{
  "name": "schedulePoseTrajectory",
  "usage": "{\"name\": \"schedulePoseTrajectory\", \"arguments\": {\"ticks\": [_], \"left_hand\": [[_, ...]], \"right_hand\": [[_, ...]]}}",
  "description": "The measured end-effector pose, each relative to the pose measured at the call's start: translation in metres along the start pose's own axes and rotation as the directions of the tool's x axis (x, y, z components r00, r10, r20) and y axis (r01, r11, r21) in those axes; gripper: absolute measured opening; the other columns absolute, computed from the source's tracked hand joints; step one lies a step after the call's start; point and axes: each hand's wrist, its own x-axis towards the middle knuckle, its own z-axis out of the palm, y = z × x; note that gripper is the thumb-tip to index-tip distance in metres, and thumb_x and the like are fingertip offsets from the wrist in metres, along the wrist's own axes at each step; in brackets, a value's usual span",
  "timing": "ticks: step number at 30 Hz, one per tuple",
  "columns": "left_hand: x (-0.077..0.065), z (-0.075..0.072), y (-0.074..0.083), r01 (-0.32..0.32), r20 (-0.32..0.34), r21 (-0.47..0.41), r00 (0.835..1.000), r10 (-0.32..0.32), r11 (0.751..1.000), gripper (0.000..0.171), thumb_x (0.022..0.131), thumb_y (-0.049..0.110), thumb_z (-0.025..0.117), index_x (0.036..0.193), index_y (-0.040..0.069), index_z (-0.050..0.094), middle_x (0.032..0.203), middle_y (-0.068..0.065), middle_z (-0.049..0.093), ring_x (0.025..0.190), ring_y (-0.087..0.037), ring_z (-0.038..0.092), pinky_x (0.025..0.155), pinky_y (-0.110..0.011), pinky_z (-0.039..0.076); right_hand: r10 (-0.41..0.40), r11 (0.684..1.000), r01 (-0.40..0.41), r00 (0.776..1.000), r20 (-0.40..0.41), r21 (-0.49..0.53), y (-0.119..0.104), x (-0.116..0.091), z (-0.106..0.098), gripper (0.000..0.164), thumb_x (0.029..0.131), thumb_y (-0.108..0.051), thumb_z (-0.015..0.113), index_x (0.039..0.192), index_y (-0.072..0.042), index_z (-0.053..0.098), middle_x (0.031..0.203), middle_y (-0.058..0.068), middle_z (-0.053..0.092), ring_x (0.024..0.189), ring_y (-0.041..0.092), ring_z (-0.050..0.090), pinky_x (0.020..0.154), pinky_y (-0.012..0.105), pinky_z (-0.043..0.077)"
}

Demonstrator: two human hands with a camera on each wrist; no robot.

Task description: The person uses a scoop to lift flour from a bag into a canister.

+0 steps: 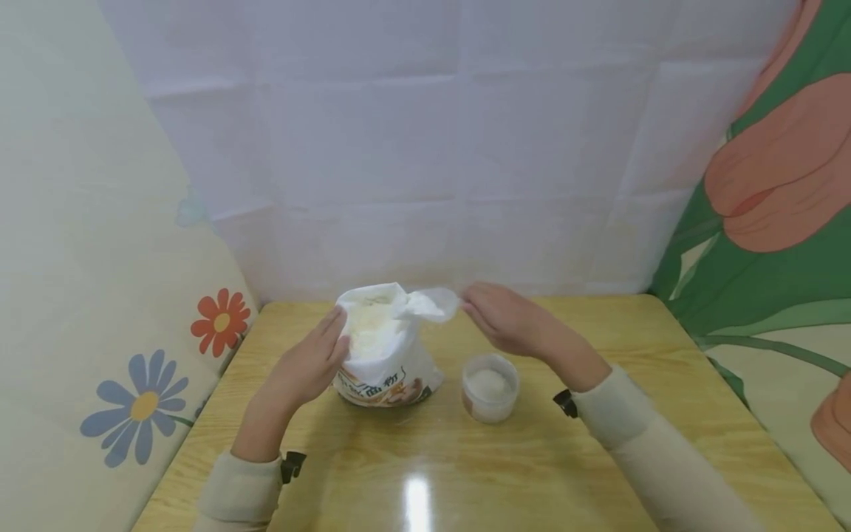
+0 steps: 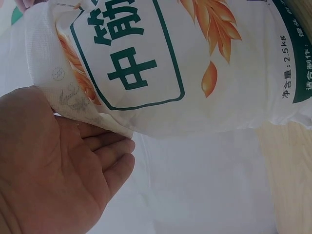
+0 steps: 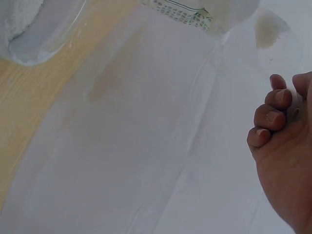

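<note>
A white bag of flour (image 1: 379, 369) stands on the table with its mouth wide and pale flour (image 1: 372, 325) showing inside. My left hand (image 1: 312, 362) holds the bag by its left side near the rim; in the left wrist view that hand (image 2: 63, 165) has its fingers partly hidden by the printed bag (image 2: 165, 58). With the fingers of my right hand (image 1: 508, 318) I pinch the handle of a clear plastic scoop (image 1: 447, 301). White flour lies in the scoop, which overlaps the bag's right rim. The right wrist view shows those fingers (image 3: 270, 117) curled around the handle.
A clear round tub (image 1: 490, 391) with white powder in it stands on the wooden table (image 1: 532, 473), right of the bag and below my right forearm. Behind the table hangs a creased white cloth (image 1: 399, 148). Flower-patterned cloths border both sides.
</note>
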Motion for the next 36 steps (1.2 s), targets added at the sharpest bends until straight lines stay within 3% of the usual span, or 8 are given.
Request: {"name": "schedulePoseTrajectory", "arguments": {"ticks": [6, 12, 22, 29, 36], "left_hand": [[-0.001, -0.001, 0.000, -0.007, 0.000, 0.007, 1.000, 0.007, 1.000, 0.061, 0.111, 0.035, 0.026, 0.159, -0.003, 0.020, 0.167, -0.019, 0.017, 0.153, -0.039, 0.020, 0.122, -0.056, 0.022], [-0.001, 0.000, -0.002, -0.010, 0.007, 0.021, 1.000, 0.010, 1.000, 0.062, 0.112, 0.035, 0.026, 0.159, -0.004, 0.019, 0.167, -0.019, 0.016, 0.153, -0.039, 0.020, 0.123, -0.055, 0.021], [0.000, 0.001, -0.005, -0.012, 0.012, 0.027, 1.000, 0.012, 1.000, 0.062, 0.111, 0.036, 0.026, 0.160, -0.003, 0.019, 0.168, -0.019, 0.015, 0.153, -0.038, 0.019, 0.123, -0.055, 0.021], [0.002, 0.002, -0.004, -0.016, 0.018, 0.019, 1.000, 0.016, 1.000, 0.063, 0.111, 0.037, 0.025, 0.160, -0.003, 0.019, 0.168, -0.018, 0.014, 0.153, -0.038, 0.018, 0.123, -0.054, 0.020], [0.004, -0.004, -0.004, -0.017, 0.022, 0.028, 1.000, 0.017, 0.999, 0.062, 0.111, 0.034, 0.027, 0.159, -0.004, 0.019, 0.168, -0.020, 0.014, 0.153, -0.039, 0.019, 0.124, -0.054, 0.019]], "right_hand": [[0.004, 0.999, -0.004, 1.000, -0.013, -0.033, 0.011, -0.017, 0.002, 0.020, 0.107, -0.009, 0.044, 0.112, 0.002, 0.061, 0.099, 0.010, 0.063, 0.095, 0.027, 0.062, 0.088, 0.046, 0.055], [0.031, 0.999, -0.032, 0.998, -0.052, -0.018, 0.023, -0.039, 0.001, 0.014, 0.106, -0.005, 0.046, 0.105, -0.003, 0.060, 0.090, 0.003, 0.057, 0.085, 0.019, 0.056, 0.077, 0.042, 0.052], [0.090, 0.996, -0.091, 0.994, -0.065, -0.012, 0.031, -0.082, 0.002, 0.012, 0.104, -0.004, 0.050, 0.103, -0.007, 0.061, 0.087, -0.003, 0.056, 0.082, 0.012, 0.054, 0.073, 0.039, 0.051], [0.028, 0.994, -0.033, 0.999, -0.043, -0.104, 0.036, -0.107, 0.003, 0.010, 0.100, -0.001, 0.056, 0.102, -0.008, 0.064, 0.090, -0.006, 0.058, 0.084, 0.011, 0.056, 0.073, 0.038, 0.053], [-0.059, 0.981, 0.069, 0.996, 0.059, -0.181, 0.042, -0.103, -0.007, 0.013, 0.095, -0.001, 0.061, 0.093, -0.013, 0.061, 0.081, -0.011, 0.052, 0.074, 0.006, 0.050, 0.065, 0.033, 0.050]]}}
